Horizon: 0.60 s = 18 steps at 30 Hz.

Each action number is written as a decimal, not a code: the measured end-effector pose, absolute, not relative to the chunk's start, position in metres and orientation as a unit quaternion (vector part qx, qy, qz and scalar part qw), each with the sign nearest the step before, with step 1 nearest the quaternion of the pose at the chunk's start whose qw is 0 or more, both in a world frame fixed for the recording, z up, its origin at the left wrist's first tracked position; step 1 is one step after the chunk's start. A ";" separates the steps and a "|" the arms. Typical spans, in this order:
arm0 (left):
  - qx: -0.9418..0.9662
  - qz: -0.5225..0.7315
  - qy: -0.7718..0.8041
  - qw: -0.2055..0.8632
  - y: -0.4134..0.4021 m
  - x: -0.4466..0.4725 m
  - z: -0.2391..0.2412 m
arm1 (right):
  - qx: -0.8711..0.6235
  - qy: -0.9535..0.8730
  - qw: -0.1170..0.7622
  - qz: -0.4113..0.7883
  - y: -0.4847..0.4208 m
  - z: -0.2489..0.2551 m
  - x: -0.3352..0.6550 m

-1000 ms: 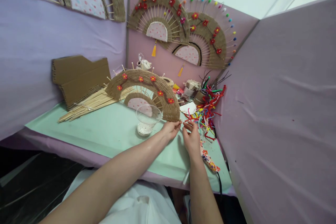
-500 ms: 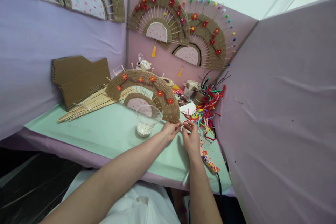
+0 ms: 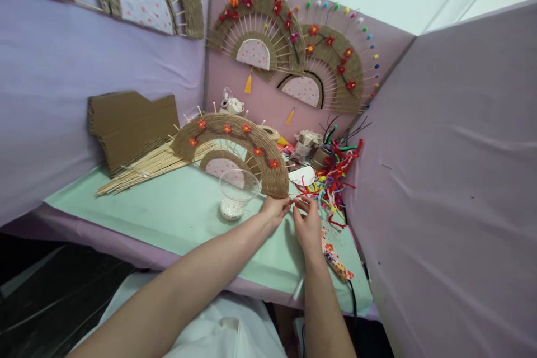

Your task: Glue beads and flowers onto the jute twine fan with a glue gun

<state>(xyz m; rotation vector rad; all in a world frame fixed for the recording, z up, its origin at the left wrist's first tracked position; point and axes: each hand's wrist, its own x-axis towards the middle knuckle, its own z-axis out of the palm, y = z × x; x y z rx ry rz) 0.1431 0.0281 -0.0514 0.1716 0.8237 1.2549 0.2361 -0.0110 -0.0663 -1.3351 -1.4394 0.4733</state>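
Observation:
A fan woven of brown twine (image 3: 235, 137), dotted with small red flowers, stands on the pale green table (image 3: 176, 212). My left hand (image 3: 274, 210) pinches at the fan's lower right corner, fingers closed. My right hand (image 3: 307, 225) is right beside it, fingers pinched together on something small I cannot make out. The fingertips of both hands nearly meet at the end of a stick. A clear plastic cup (image 3: 238, 191) with white beads in its bottom stands just left of my left hand.
A heap of coloured pipe cleaners (image 3: 333, 179) lies right of my hands. A patterned glue gun (image 3: 335, 254) with a black cord is by my right wrist. Bamboo sticks (image 3: 142, 170) and cardboard (image 3: 130, 126) lie at the left. Finished fans (image 3: 289, 45) hang on the purple partitions.
Both hands stay at the fan's lower right corner with only slight finger motion. The camera has tilted a little, shifting the scene down and right.

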 end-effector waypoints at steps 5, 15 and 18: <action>0.076 0.570 0.383 0.723 0.027 0.143 -0.048 | -0.559 -0.607 0.527 0.200 -0.012 -0.065 0.235; 0.075 0.573 0.377 0.724 0.031 0.144 -0.054 | -0.561 -0.609 0.526 0.196 -0.012 -0.066 0.236; 0.081 0.573 0.364 0.730 0.029 0.143 -0.055 | -0.558 -0.609 0.530 0.194 -0.011 -0.066 0.235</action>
